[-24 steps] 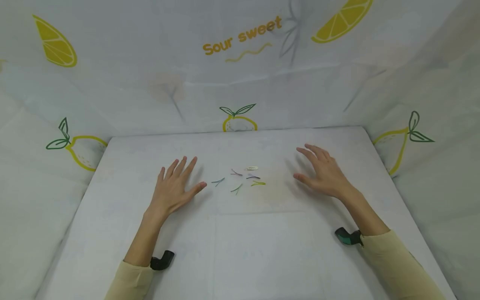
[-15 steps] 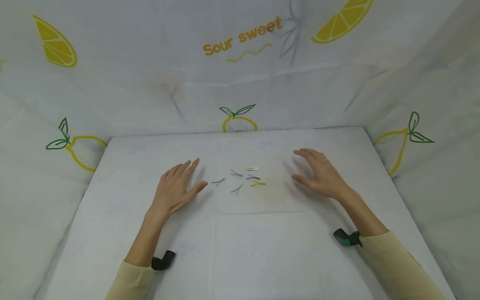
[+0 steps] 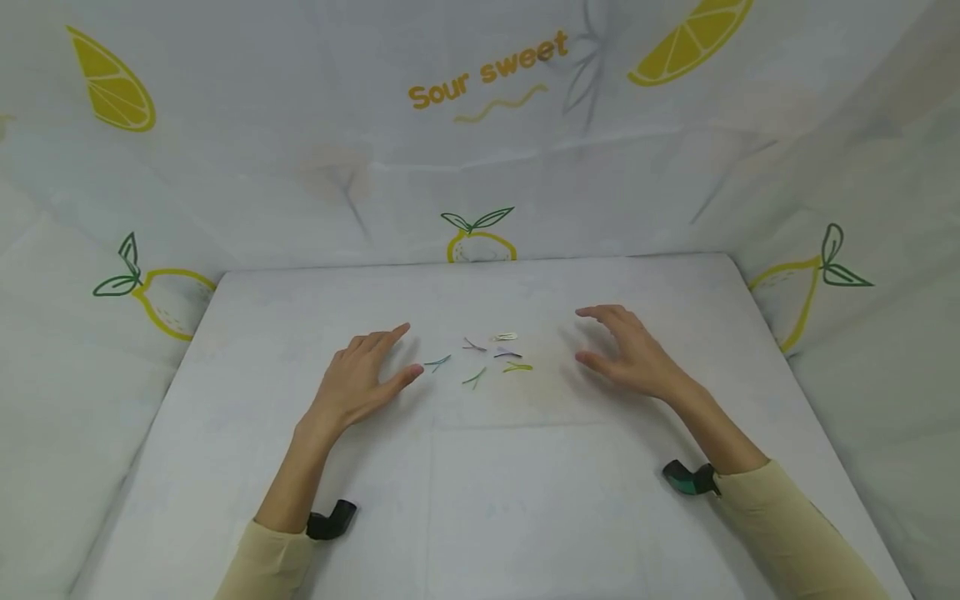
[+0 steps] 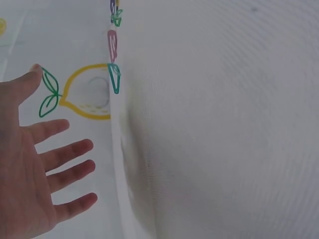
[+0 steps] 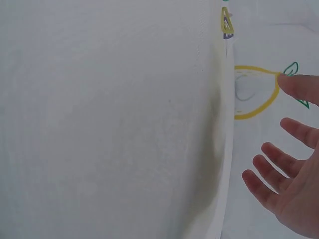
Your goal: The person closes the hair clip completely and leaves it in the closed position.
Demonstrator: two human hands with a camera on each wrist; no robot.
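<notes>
Several small hair clips lie loosely grouped mid-table in the head view. A teal clip (image 3: 439, 362) is leftmost, with a pink clip (image 3: 476, 347) and a green clip (image 3: 476, 377) beside it. Farther right are a cream clip (image 3: 506, 337), a purple clip (image 3: 508, 355) and a yellow clip (image 3: 519, 367). They look spread apart in a Y shape, except the cream one, which looks flat. My left hand (image 3: 356, 379) hovers left of the teal clip, thumb nearest it, holding nothing. To the right of the group my right hand (image 3: 630, 354) hovers, fingers loosely bent and holding nothing.
A white cloth covers the table (image 3: 525, 508). White curtains (image 3: 300, 125) with lemon prints stand behind it and at both sides. Each wrist carries a black camera mount, one by the left sleeve (image 3: 266, 558) and one by the right sleeve (image 3: 787, 525).
Both hands have drifted inward toward the clips, the left to the right and the right to the left. Their fingers have bent a little more. The clips lie where they were.
</notes>
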